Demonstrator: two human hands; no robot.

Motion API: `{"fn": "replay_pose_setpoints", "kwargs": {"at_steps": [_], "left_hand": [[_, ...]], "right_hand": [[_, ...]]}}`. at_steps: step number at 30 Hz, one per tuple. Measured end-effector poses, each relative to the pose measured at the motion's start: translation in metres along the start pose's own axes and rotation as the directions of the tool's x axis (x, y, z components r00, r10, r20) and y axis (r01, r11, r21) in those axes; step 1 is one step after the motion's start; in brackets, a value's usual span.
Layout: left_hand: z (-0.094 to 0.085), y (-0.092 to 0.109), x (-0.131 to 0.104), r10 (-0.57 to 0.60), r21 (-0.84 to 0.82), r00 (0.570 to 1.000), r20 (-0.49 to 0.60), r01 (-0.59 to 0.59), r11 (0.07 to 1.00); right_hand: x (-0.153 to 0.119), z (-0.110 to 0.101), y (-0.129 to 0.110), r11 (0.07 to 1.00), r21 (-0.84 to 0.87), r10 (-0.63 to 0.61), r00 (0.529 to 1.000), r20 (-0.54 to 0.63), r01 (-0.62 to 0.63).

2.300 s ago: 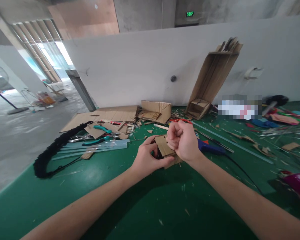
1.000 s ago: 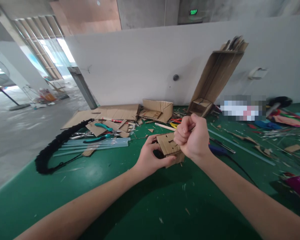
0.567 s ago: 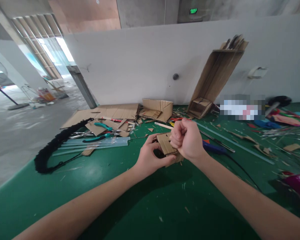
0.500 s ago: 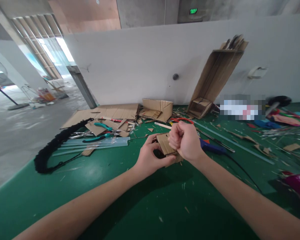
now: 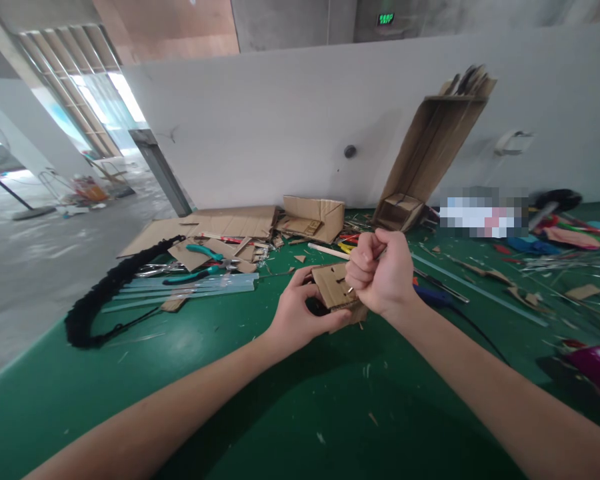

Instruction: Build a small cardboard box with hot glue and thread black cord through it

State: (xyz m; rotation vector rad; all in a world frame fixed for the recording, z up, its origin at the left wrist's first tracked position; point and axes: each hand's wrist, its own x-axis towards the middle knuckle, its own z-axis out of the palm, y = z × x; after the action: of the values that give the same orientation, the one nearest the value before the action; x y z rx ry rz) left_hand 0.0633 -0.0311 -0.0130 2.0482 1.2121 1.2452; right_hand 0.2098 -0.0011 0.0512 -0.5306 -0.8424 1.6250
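A small brown cardboard box (image 5: 334,280) with dark slits in its top sits on the table in front of me. My left hand (image 5: 303,303) is wrapped around its left side, with the thumb along the near edge. Over the right part of the box my right hand (image 5: 380,270) is closed in a fist. A thin, shiny tip pokes out below that fist, close to the slits; the rest of this tool is hidden in the fingers. Behind the box lies a pale stick (image 5: 329,251), partly hidden by the right hand.
Teal-handled pliers (image 5: 200,263), clear glue sticks (image 5: 190,289) and a fuzzy black strip (image 5: 97,293) lie left. Cardboard scraps (image 5: 240,220) line the white wall. A tall cardboard holder (image 5: 425,147) leans there. A blue tool (image 5: 433,297) with a cord lies right.
My right fist has lifted slightly and shifted right, uncovering slits in the box's top and the thin tip. My left hand keeps its hold on the box.
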Motion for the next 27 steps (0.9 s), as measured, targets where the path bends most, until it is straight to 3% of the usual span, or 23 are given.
{"fn": "replay_pose_setpoints", "kwargs": {"at_steps": [7,15,18,22,24,27], "left_hand": [[0.0,-0.001,0.0,0.007,-0.009,1.0,0.003,-0.007,1.0],[0.0,0.001,0.0,-0.016,-0.009,1.0,-0.001,0.016,1.0],[0.001,0.003,0.0,-0.016,-0.012,1.0,-0.01,0.016,1.0],[0.002,0.003,0.0,-0.002,-0.016,0.999,-0.034,0.001,1.0],[0.001,0.003,0.0,-0.002,-0.017,1.0,-0.031,0.002,1.0],[0.001,0.003,0.001,-0.006,-0.014,1.0,-0.012,0.006,1.0]], "right_hand": [[0.0,0.003,0.003,0.996,-0.08,0.042,0.998,0.036,-0.039],[-0.004,0.003,0.012,0.969,-0.241,-0.028,0.994,0.108,0.053],[-0.008,0.002,0.017,0.894,-0.404,-0.115,0.971,0.208,0.192],[-0.012,0.006,0.02,0.721,-0.615,-0.151,0.939,0.31,0.319],[-0.01,0.006,0.018,0.765,-0.587,-0.135,0.957,0.258,0.266],[-0.002,0.002,0.01,0.961,-0.27,-0.049,0.997,0.054,0.062]]}}
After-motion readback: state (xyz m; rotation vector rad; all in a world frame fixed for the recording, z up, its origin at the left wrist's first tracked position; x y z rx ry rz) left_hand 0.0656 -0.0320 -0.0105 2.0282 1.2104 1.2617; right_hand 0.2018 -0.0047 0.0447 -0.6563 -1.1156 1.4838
